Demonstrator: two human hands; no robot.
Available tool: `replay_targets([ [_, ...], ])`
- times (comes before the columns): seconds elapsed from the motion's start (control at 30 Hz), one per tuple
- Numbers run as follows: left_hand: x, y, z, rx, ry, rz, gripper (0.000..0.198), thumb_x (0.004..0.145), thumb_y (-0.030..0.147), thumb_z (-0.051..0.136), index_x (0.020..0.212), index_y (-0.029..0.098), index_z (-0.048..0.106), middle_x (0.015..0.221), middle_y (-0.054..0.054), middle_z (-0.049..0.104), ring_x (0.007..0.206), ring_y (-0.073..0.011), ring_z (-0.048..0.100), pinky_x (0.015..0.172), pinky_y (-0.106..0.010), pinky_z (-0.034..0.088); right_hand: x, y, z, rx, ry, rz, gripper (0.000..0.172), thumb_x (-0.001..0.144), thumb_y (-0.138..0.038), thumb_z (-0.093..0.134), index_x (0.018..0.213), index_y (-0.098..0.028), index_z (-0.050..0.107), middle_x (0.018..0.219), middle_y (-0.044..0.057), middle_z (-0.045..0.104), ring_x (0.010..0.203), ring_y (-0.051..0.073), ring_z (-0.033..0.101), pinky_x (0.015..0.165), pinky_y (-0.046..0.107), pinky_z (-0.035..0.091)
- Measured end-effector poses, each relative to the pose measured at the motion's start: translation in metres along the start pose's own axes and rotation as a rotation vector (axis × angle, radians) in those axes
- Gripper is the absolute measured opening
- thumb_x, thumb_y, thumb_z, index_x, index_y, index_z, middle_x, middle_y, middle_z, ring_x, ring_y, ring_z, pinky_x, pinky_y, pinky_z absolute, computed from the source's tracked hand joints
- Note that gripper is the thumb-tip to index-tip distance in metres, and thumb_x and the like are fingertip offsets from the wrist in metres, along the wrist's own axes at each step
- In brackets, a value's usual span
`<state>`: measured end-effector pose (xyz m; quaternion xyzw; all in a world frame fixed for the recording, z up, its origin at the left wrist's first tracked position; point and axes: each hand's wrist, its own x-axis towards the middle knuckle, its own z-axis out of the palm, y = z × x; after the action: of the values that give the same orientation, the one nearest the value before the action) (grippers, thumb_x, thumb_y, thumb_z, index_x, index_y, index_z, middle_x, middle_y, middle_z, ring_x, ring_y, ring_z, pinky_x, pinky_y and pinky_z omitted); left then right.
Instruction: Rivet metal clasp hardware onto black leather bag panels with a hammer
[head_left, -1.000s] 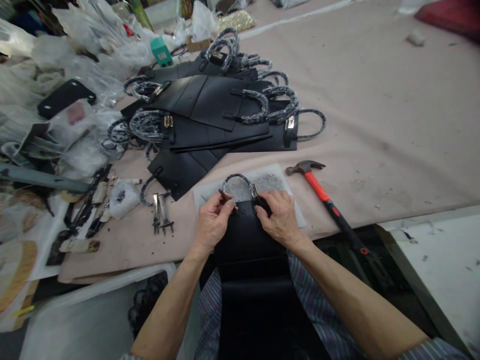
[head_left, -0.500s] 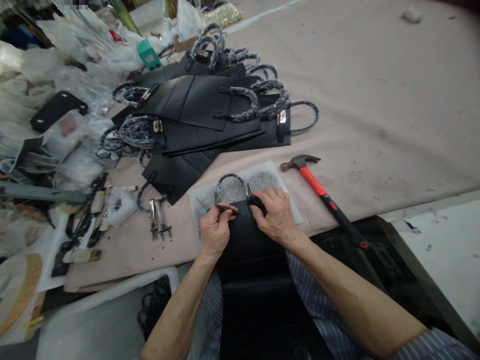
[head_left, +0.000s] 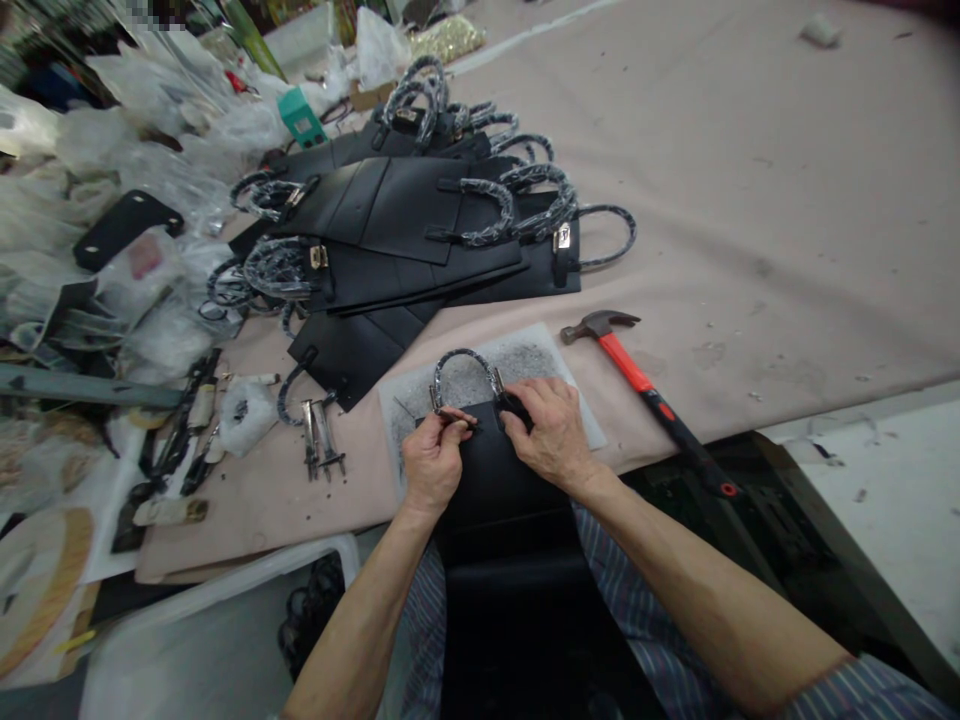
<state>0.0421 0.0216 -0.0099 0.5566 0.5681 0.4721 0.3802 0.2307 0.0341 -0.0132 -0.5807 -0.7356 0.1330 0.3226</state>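
Observation:
A black leather bag panel (head_left: 487,480) hangs over the table's front edge toward my lap, its upper end on a scuffed white board (head_left: 536,360). Above that end arches a plastic-wrapped bag handle (head_left: 463,354) with metal fittings at both ends. My left hand (head_left: 433,458) is closed, thumb and fingers pinching the dark tab at the handle's left end. On the other side, my right hand (head_left: 551,432) has its fingers closed around the black tab at the handle's right end. The fingers partly hide both tabs and where they meet the panel.
Black panels with wrapped handles (head_left: 405,215) are piled behind the board. A claw hammer (head_left: 637,375) lies to the right, overhanging the edge. Metal pieces (head_left: 321,440), hand tools (head_left: 180,420) and plastic bags (head_left: 157,320) lie left. A white bin (head_left: 217,590) stands below.
The view has shifted slightly, so the things on the left appear a little farther right. Both hands keep the same hold on the handle's ends.

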Motion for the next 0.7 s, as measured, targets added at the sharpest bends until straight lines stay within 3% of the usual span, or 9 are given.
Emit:
replay_targets([
  [0.47, 0.002, 0.006, -0.002, 0.232, -0.053, 0.222, 0.014, 0.091, 0.014, 0.057, 0.091, 0.020, 0.070, 0.084, -0.001, 0.076, 0.073, -0.0139, 0.072, 0.073, -0.024, 0.059, 0.001, -0.001, -0.003, 0.044, -0.025, -0.024, 0.028, 0.088, -0.025, 0.060, 0.116, -0.019, 0.064, 0.111, 0.009, 0.070, 0.105, 0.029, 0.056, 0.092, 0.043, 0.038],
  [0.6, 0.000, 0.002, -0.001, 0.316, -0.046, 0.362, 0.014, 0.091, 0.013, 0.057, 0.093, 0.020, 0.069, 0.086, -0.002, 0.076, 0.080, -0.0162, 0.074, 0.078, -0.026, 0.059, 0.001, 0.016, -0.034, 0.050, 0.012, -0.050, 0.031, 0.089, -0.025, 0.059, 0.119, -0.018, 0.063, 0.119, 0.012, 0.068, 0.108, 0.030, 0.058, 0.095, 0.044, 0.044],
  [0.7, -0.002, -0.002, 0.001, 0.336, -0.040, 0.424, 0.014, 0.091, 0.012, 0.057, 0.094, 0.020, 0.069, 0.088, -0.003, 0.077, 0.083, -0.0171, 0.075, 0.079, -0.026, 0.059, -0.009, 0.044, -0.068, -0.259, 0.066, 0.081, 0.036, 0.090, -0.030, 0.059, 0.122, -0.013, 0.063, 0.125, 0.018, 0.064, 0.112, 0.034, 0.056, 0.097, 0.047, 0.044],
])
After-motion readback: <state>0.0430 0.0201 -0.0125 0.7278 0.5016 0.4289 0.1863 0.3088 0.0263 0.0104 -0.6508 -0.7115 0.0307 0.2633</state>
